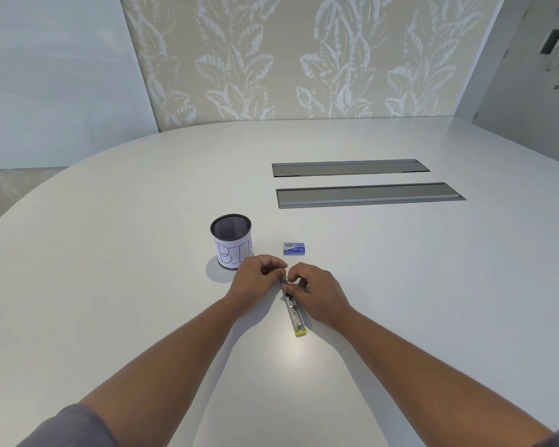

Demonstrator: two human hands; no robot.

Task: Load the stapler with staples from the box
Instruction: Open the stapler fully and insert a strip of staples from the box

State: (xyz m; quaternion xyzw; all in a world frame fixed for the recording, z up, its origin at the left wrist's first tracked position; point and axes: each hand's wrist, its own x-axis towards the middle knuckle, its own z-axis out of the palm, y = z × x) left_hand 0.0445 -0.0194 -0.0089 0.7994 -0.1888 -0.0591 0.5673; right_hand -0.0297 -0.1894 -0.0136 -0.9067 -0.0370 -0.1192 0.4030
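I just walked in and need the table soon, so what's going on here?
A person is working on an opened stapler lying flat on the white table. Both the left hand and right hand pinch at its far end. The blue staple box sits just beyond, beside a mesh cup labelled as a bin.

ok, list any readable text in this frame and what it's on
"BI": handwritten on the white paper label round the black mesh cup; a further letter is cut off by the left hand.
Small blue box: has print, too small and blurred to read.
Stapler: no readable text.
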